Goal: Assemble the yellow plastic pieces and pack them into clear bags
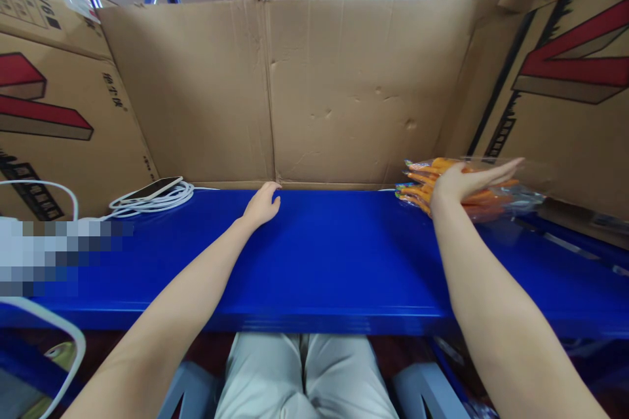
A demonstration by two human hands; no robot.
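Observation:
On the right side of the blue shelf (pixel 334 255) lies a stack of clear plastic bags of slim orange sticks (pixel 422 195), whose exact kind I cannot make out. My right hand (pixel 457 184) is over these bags, its fingers stretched out to the right. It covers part of the bags, and whether it presses on them is unclear. Near the back edge of the shelf, left of the middle, my left hand (pixel 263 205) rests with its fingers slightly bent and the thumb apart. Nothing shows in it.
A cardboard panel (pixel 344 91) stands upright along the back. Large printed boxes flank both sides, one left (pixel 59 98) and one right (pixel 580 111). A phone (pixel 153 188) lies on a coiled white cable (pixel 170 203) at the back left. Another white cable (pixel 69 340) hangs by the front left.

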